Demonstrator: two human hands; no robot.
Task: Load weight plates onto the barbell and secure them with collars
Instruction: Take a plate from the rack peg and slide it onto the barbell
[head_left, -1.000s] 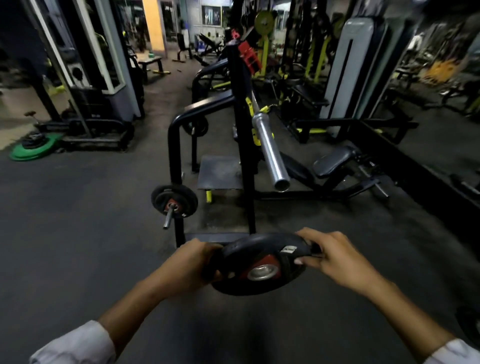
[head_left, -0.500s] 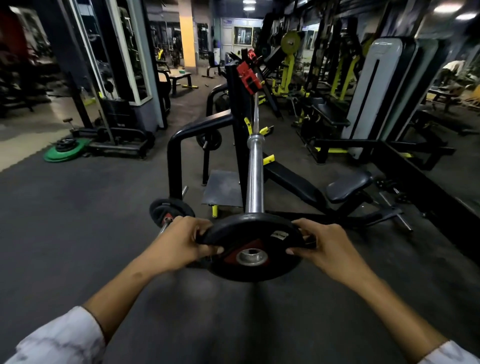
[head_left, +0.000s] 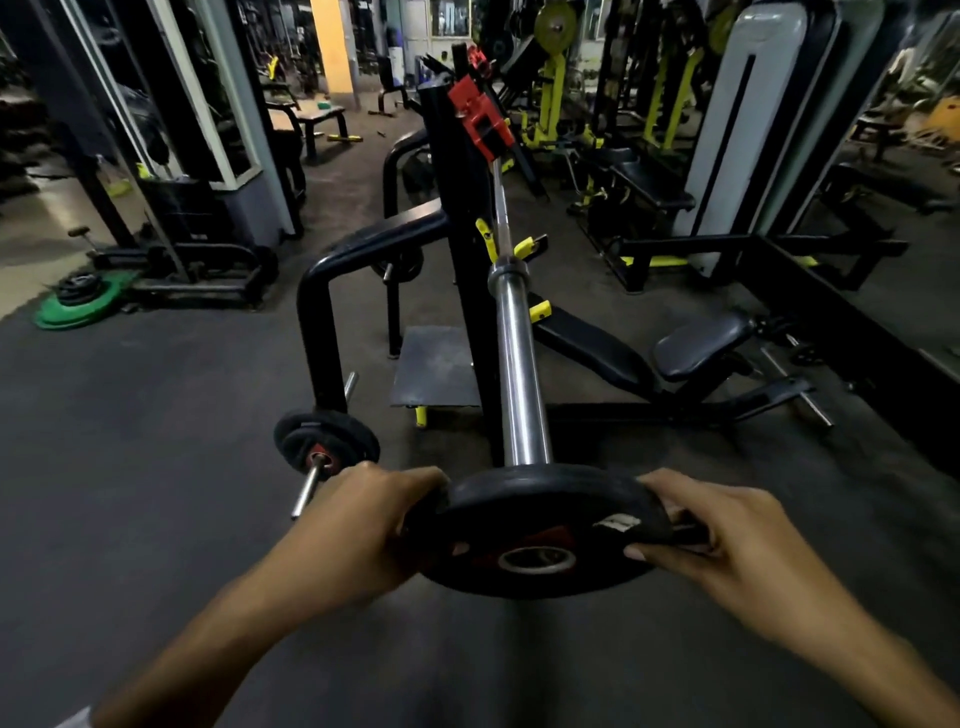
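Note:
A black weight plate (head_left: 540, 525) with a red centre ring and a steel-lined hole is held at the near end of the barbell's chrome sleeve (head_left: 517, 364). My left hand (head_left: 363, 525) grips its left rim and my right hand (head_left: 727, 535) grips its right rim. The sleeve's tip is hidden behind the plate's top edge; whether the hole is on the sleeve cannot be told. The barbell rests on the black bench-press rack (head_left: 467, 270), with a red collar (head_left: 480, 117) high on the upright.
A smaller black plate (head_left: 326, 441) sits on a storage peg low on the rack's left. A black bench (head_left: 649, 353) lies right of the bar. Green plates (head_left: 78, 306) are stacked on the floor far left. Machines stand behind; dark rubber floor lies around me.
The plate has risen from waist height to the end of the sleeve and now covers its tip. My view has swung in line with the bar and moved closer.

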